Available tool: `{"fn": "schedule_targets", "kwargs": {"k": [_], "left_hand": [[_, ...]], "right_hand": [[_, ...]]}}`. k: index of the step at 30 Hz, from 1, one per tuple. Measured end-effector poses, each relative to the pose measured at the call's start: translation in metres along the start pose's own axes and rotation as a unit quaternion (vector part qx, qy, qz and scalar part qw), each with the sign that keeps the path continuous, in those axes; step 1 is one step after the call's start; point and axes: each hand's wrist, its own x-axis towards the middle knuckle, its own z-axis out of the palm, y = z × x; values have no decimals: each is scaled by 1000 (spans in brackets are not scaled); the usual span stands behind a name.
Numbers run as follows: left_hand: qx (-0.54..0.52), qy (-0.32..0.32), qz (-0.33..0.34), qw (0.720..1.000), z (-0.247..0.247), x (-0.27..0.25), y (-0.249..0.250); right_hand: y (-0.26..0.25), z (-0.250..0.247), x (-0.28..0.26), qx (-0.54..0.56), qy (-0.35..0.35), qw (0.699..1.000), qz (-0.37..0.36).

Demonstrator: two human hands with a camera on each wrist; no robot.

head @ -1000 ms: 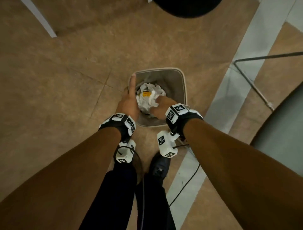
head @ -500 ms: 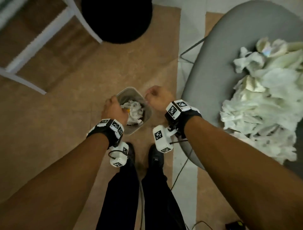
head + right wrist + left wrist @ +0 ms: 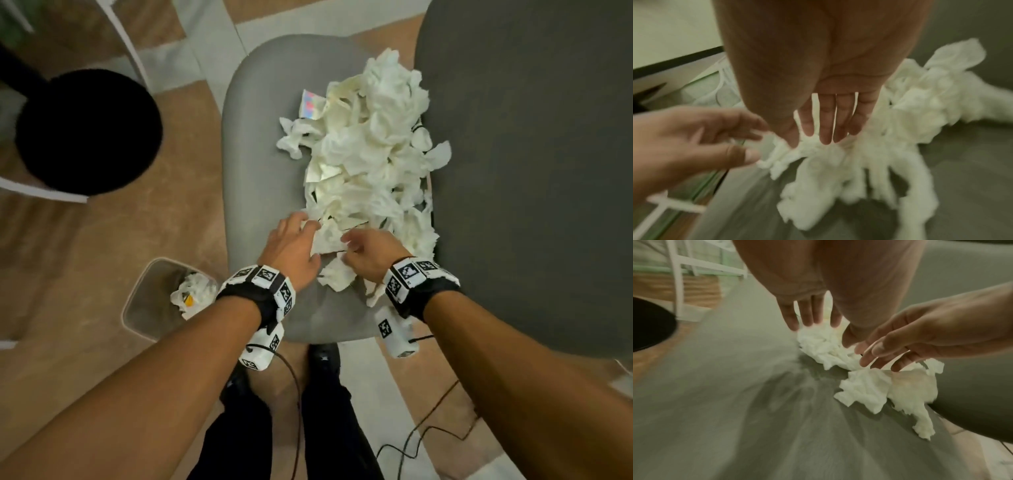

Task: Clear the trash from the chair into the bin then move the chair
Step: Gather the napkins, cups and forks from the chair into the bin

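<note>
A heap of crumpled white tissue (image 3: 370,164) covers the grey chair seat (image 3: 253,164). My left hand (image 3: 294,240) hovers over the near edge of the heap with fingers spread, its fingertips (image 3: 807,321) at the paper. My right hand (image 3: 366,250) is beside it, fingers (image 3: 826,129) straight and reaching into the tissue (image 3: 869,154). Neither hand holds anything. A loose tissue piece (image 3: 879,391) lies near the seat's front. The small bin (image 3: 144,301) stands on the floor left of the chair, with tissue and something orange inside.
The chair's dark backrest (image 3: 531,171) rises on the right. A black round stool (image 3: 85,130) with white frame legs stands at the left. Cables (image 3: 428,428) trail on the tan floor by my feet.
Both hands left the bin, empty, and moved right to the tissue heap on the chair. My view swung from the bin to the chair seat.
</note>
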Motion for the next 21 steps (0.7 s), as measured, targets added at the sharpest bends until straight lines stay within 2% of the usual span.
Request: {"fn": "schedule_targets", "kwargs": {"k": [3,5,6,8,13,17,21], "left_hand": [[56,-8,0,998,17,27,18],[76,-42,-26,996,25,37,16],[75,-49,-40,995,28,38,13],[56,-22,-46,997,28,36,3],[-7,26,-87,996,20,13,-11],[-58,51,-125,989,10,-3,-17],[-52,54,-164,984,11,-13,-27]], "right_hand": [[27,8,-5,-130,-83,985,-79],[33,17,-1,-190,-78,970,-128],[34,20,2,-181,-66,970,-148],[34,20,9,-130,-50,976,-169],[31,17,16,-39,-18,984,-174],[23,12,16,16,41,982,-186],[7,7,12,62,86,984,-145]]}}
